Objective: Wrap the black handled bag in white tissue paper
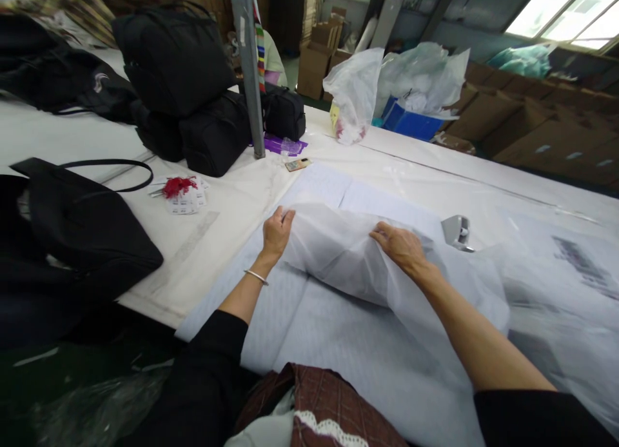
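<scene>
Head view: translucent, rumpled white plastic

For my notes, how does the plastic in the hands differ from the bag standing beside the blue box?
The held plastic spreads low over the table; the standing bag rises upright. Left hand and right hand grip the held plastic; no hand touches the standing bag. Both look whitish and translucent.

At the center of the frame we saw translucent white sheeting, apparently plastic, creased and faintly glossy. At upper left, black bags looked like matt cloth. Left of center, we saw a smooth, shiny metal bangle; at upper center, a dull metal post; at upper right, matt cardboard cartons.
</scene>
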`<state>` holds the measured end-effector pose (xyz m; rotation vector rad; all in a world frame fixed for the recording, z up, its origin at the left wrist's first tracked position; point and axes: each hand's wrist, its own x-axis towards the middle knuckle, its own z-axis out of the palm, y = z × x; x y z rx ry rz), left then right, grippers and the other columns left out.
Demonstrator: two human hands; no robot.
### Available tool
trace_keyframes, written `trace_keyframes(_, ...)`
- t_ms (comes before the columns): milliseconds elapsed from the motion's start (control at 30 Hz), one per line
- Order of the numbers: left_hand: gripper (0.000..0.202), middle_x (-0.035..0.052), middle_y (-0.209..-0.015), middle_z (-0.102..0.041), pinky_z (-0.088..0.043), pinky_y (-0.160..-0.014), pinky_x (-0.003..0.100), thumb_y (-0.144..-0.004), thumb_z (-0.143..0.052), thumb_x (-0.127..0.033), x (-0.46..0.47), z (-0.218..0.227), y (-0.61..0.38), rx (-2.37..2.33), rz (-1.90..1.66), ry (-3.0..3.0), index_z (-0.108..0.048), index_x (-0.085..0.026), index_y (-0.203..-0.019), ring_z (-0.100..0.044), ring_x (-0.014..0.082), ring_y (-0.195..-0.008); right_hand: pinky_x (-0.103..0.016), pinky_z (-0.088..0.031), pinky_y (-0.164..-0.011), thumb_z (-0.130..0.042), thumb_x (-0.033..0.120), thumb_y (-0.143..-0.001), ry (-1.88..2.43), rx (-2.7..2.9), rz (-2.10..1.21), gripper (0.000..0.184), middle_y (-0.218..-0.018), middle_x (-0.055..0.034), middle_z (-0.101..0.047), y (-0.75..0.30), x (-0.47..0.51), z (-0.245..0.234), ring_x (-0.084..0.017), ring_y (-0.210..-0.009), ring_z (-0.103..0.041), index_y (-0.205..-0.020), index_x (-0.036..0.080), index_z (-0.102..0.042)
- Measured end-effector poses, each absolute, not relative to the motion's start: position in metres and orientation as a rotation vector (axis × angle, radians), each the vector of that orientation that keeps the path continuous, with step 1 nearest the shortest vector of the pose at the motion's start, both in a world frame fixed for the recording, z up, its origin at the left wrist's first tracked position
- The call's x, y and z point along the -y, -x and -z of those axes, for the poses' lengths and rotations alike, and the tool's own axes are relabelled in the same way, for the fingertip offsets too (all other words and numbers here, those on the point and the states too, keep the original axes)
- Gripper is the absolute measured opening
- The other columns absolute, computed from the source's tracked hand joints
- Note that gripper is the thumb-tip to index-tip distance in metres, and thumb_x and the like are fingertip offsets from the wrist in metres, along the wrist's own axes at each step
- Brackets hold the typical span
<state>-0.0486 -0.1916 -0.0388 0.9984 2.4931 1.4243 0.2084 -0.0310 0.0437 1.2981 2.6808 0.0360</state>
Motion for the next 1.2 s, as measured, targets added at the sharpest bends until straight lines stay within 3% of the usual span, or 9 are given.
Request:
trace_keyframes(167,0.020,0.0039,-0.078,-0.068,-0.037,-0.067,0.027,-0.097,-0.055,-0.039,0.152,0.047,0.086,-2.676,-1.009,-1.089,-0.063,-0.023,-0.090,-0.063,0.0210,-0.076,-0.031,-0.041,-0.065,-0.049,0.047,-0.098,-1.214,-2.688,-0.008,0.030,-0.096,-0.0080,-0.076,-0.202,0.020,-0.048,-0.027,-0.088,-0.069,-0.112,0.027,-0.067)
trace_keyframes(300,0.025,0.0121,-0.111,-0.068,-0.044,-0.086,0.032,-0.098,-0.053,-0.034,0.151,0.037,0.077,-2.735,-1.287,-1.321,-0.060,-0.019,-0.116,-0.063,0.0239,-0.100,-0.031,-0.041,-0.065,-0.052,0.045,-0.097,-1.155,-2.669,0.023,0.028,-0.096,-0.0083,-0.076,-0.196,0.011,-0.048,-0.027,-0.088,-0.069,-0.109,0.028,-0.070)
trace_keyframes(433,0.030,0.0128,-0.119,-0.066,-0.041,-0.103,0.038,-0.100,-0.048,-0.037,0.147,0.014,0.014,-2.296,-1.426,-1.903,-0.059,-0.019,-0.122,-0.058,0.0249,-0.117,-0.031,-0.041,-0.066,-0.055,0.043,-0.094,-1.105,-2.663,0.034,0.026,-0.092,-0.0091,-0.075,-0.191,0.008,-0.050,-0.027,-0.085,-0.069,-0.103,0.026,-0.073)
trace_keyframes(567,0.053,0.0121,-0.138,-0.058,-0.038,-0.110,0.040,-0.089,-0.069,-0.040,0.115,0.017,-0.044,-1.927,-1.201,-1.981,-0.051,-0.020,-0.135,-0.050,0.0263,-0.132,-0.030,-0.041,-0.067,-0.056,0.041,-0.094,-1.066,-2.670,0.017,0.025,-0.088,-0.0086,-0.075,-0.189,0.006,-0.053,-0.026,-0.086,-0.069,-0.104,0.026,-0.073)
trace_keyframes(800,0.010,0.0059,-0.102,-0.069,-0.044,-0.100,0.035,-0.088,-0.068,-0.028,0.077,0.042,-0.049,-1.837,-1.208,-1.672,-0.063,-0.020,-0.090,-0.062,0.0211,-0.104,-0.031,-0.044,-0.071,-0.053,0.044,-0.096,-1.115,-2.740,0.233,0.028,-0.093,-0.0070,-0.076,-0.197,-0.001,-0.051,-0.026,-0.090,-0.069,-0.103,0.026,-0.073)
trace_keyframes(867,0.006,0.0058,-0.101,-0.068,-0.044,-0.099,0.034,-0.089,-0.065,-0.025,0.079,0.043,-0.046,-1.855,-1.194,-1.668,-0.062,-0.020,-0.088,-0.061,0.0202,-0.104,-0.032,-0.047,-0.076,-0.058,0.045,-0.093,-1.140,-2.775,0.326,0.031,-0.099,-0.0057,-0.076,-0.204,0.008,-0.051,-0.027,-0.094,-0.070,-0.117,0.026,-0.068)
trace_keyframes(1033,0.013,0.0090,-0.112,-0.067,-0.044,-0.103,0.036,-0.089,-0.060,-0.019,0.083,0.043,-0.045,-1.861,-1.211,-1.687,-0.062,-0.018,-0.102,-0.060,0.0212,-0.113,-0.041,-0.051,-0.091,-0.070,0.044,-0.084,-1.077,-2.889,0.188,0.074,-0.120,-0.0117,-0.071,-0.251,0.062,-0.047,-0.031,-0.105,-0.068,-0.148,0.022,-0.043)
trace_keyframes(1133,0.015,0.0084,-0.113,-0.068,-0.046,-0.103,0.037,-0.088,-0.058,-0.016,0.083,0.045,-0.043,-1.822,-1.291,-1.702,-0.062,-0.019,-0.103,-0.061,0.0207,-0.112,-0.042,-0.055,-0.086,-0.068,0.035,-0.085,-1.183,-2.853,0.117,0.068,-0.120,-0.0122,-0.071,-0.305,0.087,-0.037,-0.031,-0.100,-0.070,-0.147,0.021,-0.044)
trace_keyframes(1200,0.013,0.0082,-0.112,-0.068,-0.047,-0.102,0.038,-0.087,-0.056,-0.014,0.084,0.047,-0.042,-1.803,-1.335,-1.716,-0.062,-0.019,-0.098,-0.062,0.0205,-0.110,-0.040,-0.056,-0.075,-0.064,0.034,-0.087,-1.329,-2.761,0.131,0.050,-0.111,-0.0093,-0.075,-0.345,0.095,-0.028,-0.031,-0.093,-0.072,-0.135,0.023,-0.057)
